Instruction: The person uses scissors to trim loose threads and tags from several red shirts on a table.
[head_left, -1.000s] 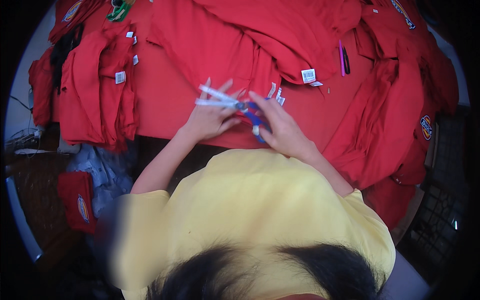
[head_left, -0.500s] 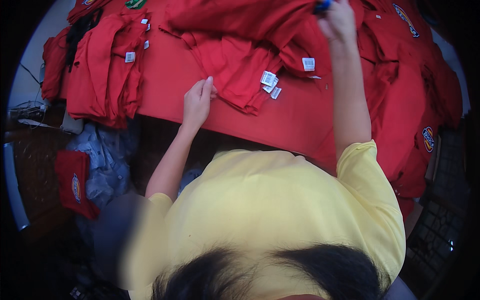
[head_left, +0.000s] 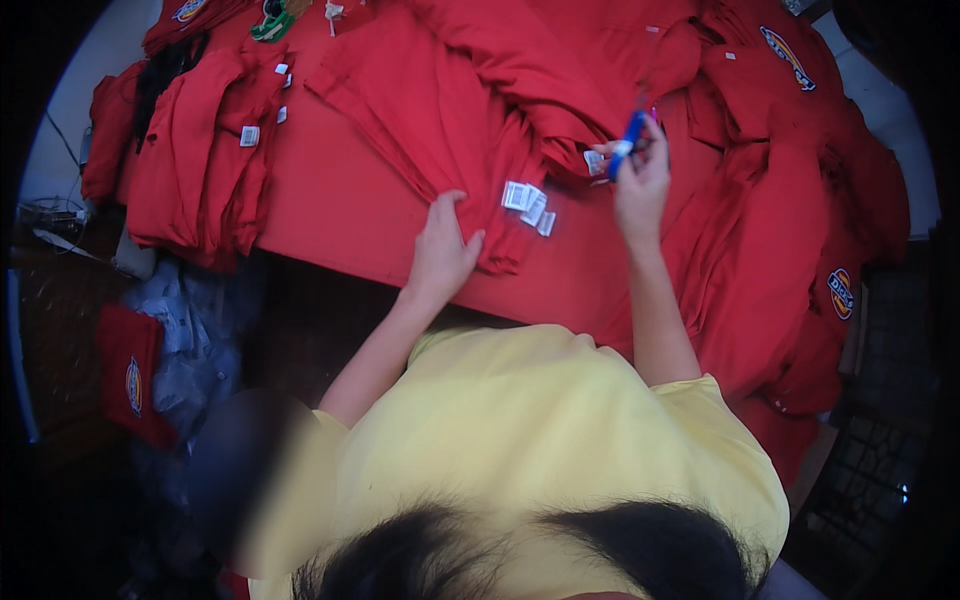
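Observation:
My left hand (head_left: 442,252) lies at the near edge of a stack of folded red garments (head_left: 430,125), fingers extended onto the cloth and thumb apart. Just right of it, several white barcode labels (head_left: 527,203) stick out from the stack. My right hand (head_left: 641,185) is closed around small blue thread snips (head_left: 627,147), their tip pointing away from me. Beside those snips, another white label (head_left: 593,162) hangs from the upper red garment. Whether my right fingers touch that label, I cannot tell.
A red-covered table (head_left: 345,235) lies beneath the stack. Another folded red pile (head_left: 195,165) sits at the left, and loose red garments (head_left: 755,250) drape over the right side. Clear plastic bags (head_left: 190,350) and a red garment with a patch (head_left: 132,375) are below, at left.
My right hand has come down toward me with the snips, from the far side to beside the label. My left hand has moved right and opened onto the cloth. The upper garment has shifted.

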